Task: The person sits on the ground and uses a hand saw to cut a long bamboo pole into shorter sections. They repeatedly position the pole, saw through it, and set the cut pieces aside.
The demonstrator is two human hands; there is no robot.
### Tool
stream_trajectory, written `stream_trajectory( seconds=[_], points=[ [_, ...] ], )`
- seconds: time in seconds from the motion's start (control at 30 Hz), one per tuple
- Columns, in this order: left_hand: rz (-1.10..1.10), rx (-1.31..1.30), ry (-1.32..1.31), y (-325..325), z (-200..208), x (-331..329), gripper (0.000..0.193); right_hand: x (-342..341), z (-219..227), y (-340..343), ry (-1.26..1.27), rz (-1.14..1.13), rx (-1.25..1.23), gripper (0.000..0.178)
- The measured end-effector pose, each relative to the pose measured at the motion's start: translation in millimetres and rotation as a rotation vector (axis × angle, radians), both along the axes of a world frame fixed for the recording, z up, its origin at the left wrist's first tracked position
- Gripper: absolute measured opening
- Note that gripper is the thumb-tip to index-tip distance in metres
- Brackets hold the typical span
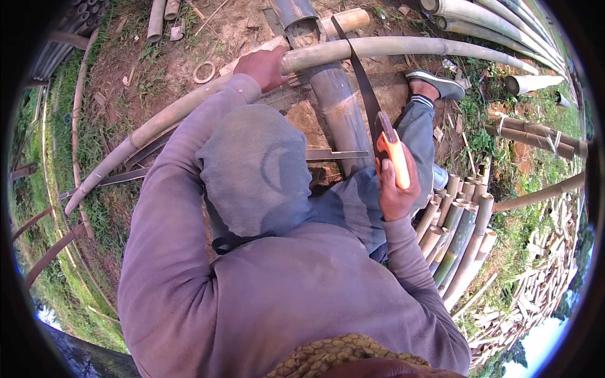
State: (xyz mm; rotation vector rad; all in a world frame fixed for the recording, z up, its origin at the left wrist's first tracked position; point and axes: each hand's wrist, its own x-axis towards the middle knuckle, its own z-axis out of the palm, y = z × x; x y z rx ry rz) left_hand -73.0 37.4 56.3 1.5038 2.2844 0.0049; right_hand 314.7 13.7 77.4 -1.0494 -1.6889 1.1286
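A long pale bamboo pole (403, 46) runs across in front of me, bowed by the lens. My left hand (265, 68) is closed around it, left of the thick bamboo log (340, 104) that it crosses. My right hand (398, 189) grips the orange handle of a hand saw (365, 82). The saw's dark blade points away from me and lies against the pole, a little right of the log. Whether its teeth have cut in, I cannot tell. A short bamboo piece (345, 22) lies beyond the pole.
Several upright cut bamboo pieces (463, 217) are bundled on my right. Long bamboo poles (491, 16) are stacked at the far right. My shoe (436, 84) is on the dirt near the log. A bamboo ring (204, 72) lies on the ground at left.
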Motion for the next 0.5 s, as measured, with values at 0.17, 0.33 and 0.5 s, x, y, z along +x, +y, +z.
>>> stream_trajectory(
  seconds=[0.17,0.33,0.5],
  points=[
    [-0.010,-0.020,0.019,3.6,7.9,5.8,0.061,-123.9,-0.1,125.0,-0.108,0.037,0.033,0.035],
    [-0.011,0.024,0.040,-2.5,-6.9,-1.4,0.062,-37.4,19.6,34.7,-0.104,0.022,0.113,0.042],
    [-0.001,0.019,0.020,-3.7,0.3,3.4,0.054,34.4,36.7,-33.3,-0.098,-0.015,0.003,0.043]
  ],
)
